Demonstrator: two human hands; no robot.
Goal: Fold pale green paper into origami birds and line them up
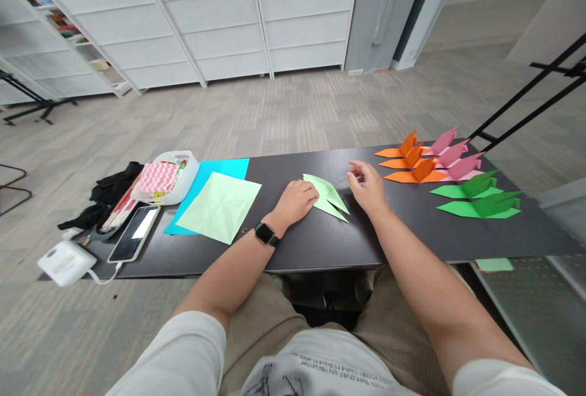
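A light green, partly folded paper piece [328, 196] lies in the middle of the black table [320, 243]. My left hand [296, 198], with a black watch on the wrist, rests with curled fingers pressed on the paper's left edge. My right hand [366, 183] hovers just right of the paper, fingers loosely curled and apart, with nothing in them. A creased light green sheet [218, 207] lies flat to the left on top of a blue sheet [220, 169].
Finished folded figures stand at the right: orange ones [412, 161], pink ones [453, 155] and green ones [480, 198]. At the left are a white tub of patterned papers [167, 176], a phone [135, 232], a white charger [66, 262] and black cloth [114, 185]. A black stand [526, 97] rises far right.
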